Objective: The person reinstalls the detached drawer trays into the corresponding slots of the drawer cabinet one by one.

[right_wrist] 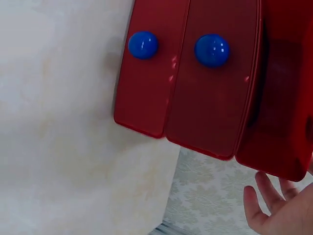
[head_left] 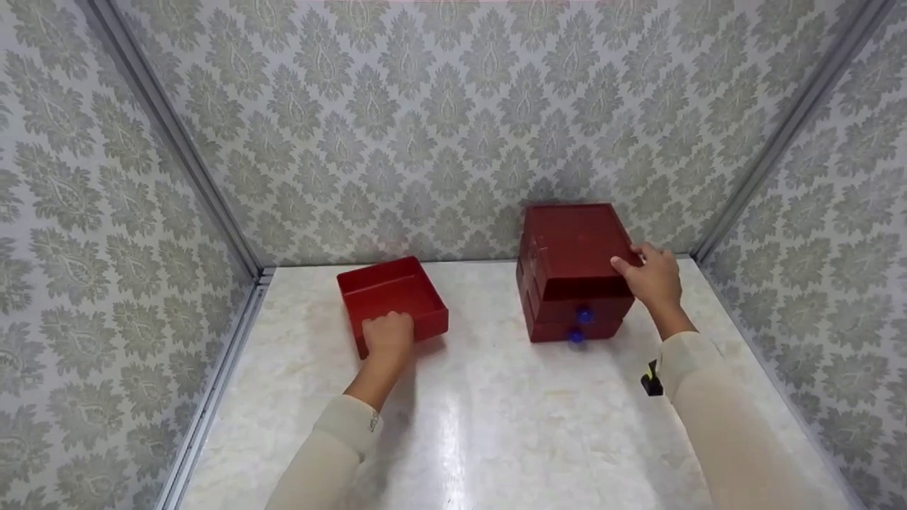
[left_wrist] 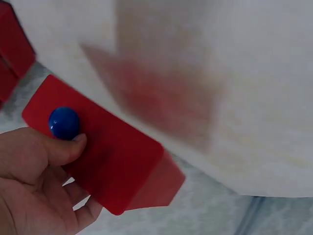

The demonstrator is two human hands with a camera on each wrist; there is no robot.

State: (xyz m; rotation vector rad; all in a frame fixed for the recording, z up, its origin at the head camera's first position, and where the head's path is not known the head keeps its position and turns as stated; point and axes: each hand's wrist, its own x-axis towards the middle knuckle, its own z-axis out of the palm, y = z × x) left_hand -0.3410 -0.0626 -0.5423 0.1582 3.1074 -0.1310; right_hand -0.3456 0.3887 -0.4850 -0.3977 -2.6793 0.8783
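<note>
My left hand grips the front wall of a red drawer at the left of the table. In the left wrist view, the thumb presses beside the drawer's round blue knob, with the fingers behind the wall. The drawer is tilted and casts a reddish shadow on the table. Toward the right stands a red drawer cabinet with an open top slot and two closed drawers below, each with a blue knob. My right hand holds the cabinet's top right front corner, thumb on top and fingers along the side.
The pale marbled tabletop meets a patterned wall close behind the cabinet. Similar walls with grey metal edging stand at both sides. A small black and yellow item shows beside the right sleeve.
</note>
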